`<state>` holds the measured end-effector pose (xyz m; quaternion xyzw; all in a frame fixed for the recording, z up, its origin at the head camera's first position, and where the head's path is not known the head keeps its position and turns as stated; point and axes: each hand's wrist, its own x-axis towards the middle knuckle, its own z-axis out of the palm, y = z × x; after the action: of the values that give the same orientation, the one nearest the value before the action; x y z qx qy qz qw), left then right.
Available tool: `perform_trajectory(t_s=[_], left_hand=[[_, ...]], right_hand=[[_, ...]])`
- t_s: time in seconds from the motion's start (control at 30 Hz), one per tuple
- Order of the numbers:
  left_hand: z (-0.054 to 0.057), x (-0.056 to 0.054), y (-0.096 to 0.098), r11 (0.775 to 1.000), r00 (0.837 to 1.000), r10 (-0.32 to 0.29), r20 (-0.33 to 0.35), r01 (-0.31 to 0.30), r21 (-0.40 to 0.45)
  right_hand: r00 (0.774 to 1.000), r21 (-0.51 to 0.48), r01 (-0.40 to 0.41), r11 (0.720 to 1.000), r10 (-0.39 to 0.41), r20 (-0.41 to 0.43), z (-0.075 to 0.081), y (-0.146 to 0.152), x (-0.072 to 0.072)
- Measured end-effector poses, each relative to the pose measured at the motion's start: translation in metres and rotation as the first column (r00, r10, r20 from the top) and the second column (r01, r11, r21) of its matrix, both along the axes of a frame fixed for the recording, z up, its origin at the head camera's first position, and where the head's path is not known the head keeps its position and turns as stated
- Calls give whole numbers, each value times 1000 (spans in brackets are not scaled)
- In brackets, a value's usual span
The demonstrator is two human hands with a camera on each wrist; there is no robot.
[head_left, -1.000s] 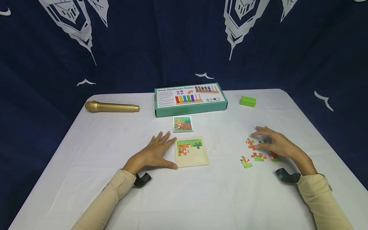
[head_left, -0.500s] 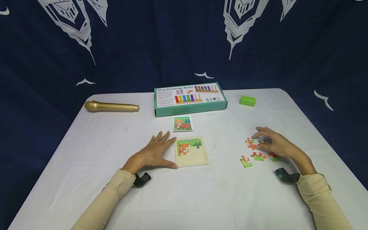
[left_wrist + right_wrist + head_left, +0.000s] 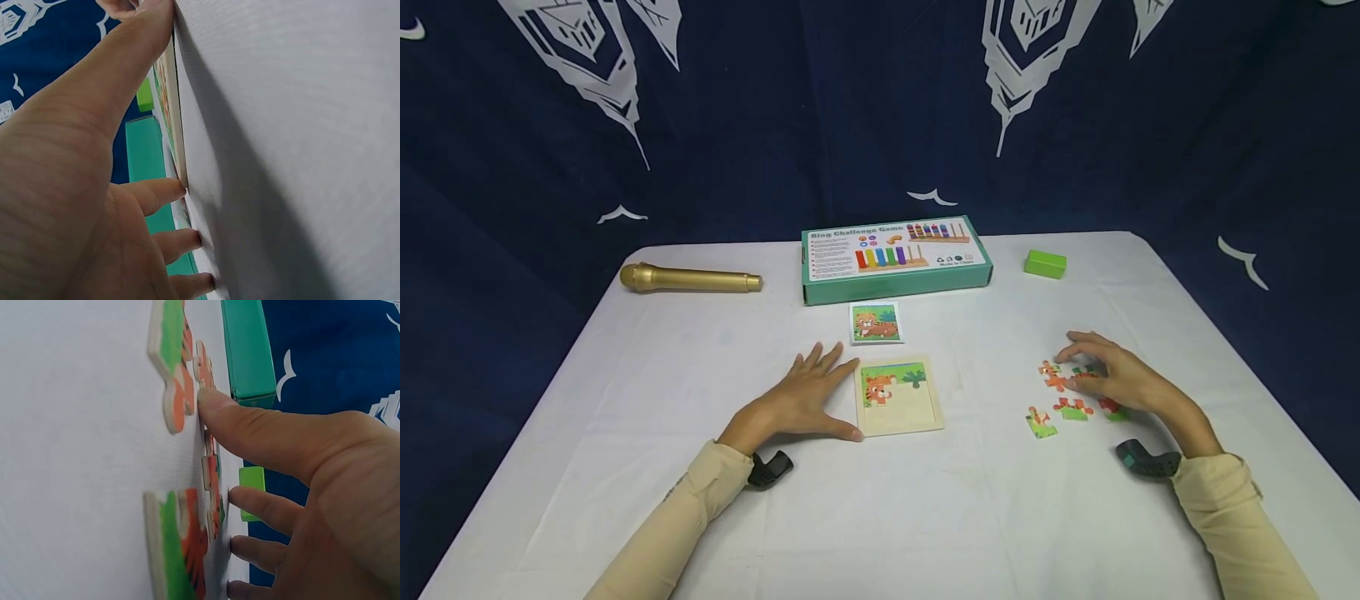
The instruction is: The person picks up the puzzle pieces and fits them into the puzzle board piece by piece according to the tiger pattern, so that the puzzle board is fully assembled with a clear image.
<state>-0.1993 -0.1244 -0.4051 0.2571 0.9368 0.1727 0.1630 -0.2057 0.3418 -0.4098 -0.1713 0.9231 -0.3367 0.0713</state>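
My left hand (image 3: 808, 398) lies spread on the table in the head view, thumb and index fingertips against the left edge of a wooden puzzle board (image 3: 910, 418). A tiger's head and a tree fill the board's upper part; bare wood shows below. On the right, my right hand (image 3: 1120, 377) hovers low over several loose jigsaw pieces (image 3: 1074, 408), fingers loosely bent. The right wrist view shows the thumb at one tiger piece (image 3: 205, 365), with the other fingertips down by the table past another piece (image 3: 212, 481). No piece is visibly lifted; the hand partly covers some.
Behind the board lies a tiger picture card (image 3: 876, 323), then a green Ring Challenge Game box (image 3: 895, 287). A gold microphone (image 3: 692, 279) rests at the back left. At the back right sits a green block (image 3: 1045, 264). A dark patterned curtain (image 3: 880, 108) hangs behind the table.
My right fingers have shifted very slightly to the right, and a bit more of the piece beneath them shows. The left hand and the board stay put.
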Motion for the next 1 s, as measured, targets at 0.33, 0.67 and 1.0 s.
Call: perform_trajectory(t_s=[0.33, 0.67, 1.0], left_hand=[[1, 1, -1, 1000, 1000, 0, 4, 0, -3], [0, 1, 0, 1000, 1000, 1, 4, -1, 12], [-1, 0, 0, 1000, 1000, 1, -3, -1, 0]], right_hand=[[999, 10, 13, 1000, -13, -49, -2, -5, 1], [979, 14, 194, 981, -193, -69, 0, -11, 2], [967, -168, 232, 958, -246, -66, -2, -11, 1]])
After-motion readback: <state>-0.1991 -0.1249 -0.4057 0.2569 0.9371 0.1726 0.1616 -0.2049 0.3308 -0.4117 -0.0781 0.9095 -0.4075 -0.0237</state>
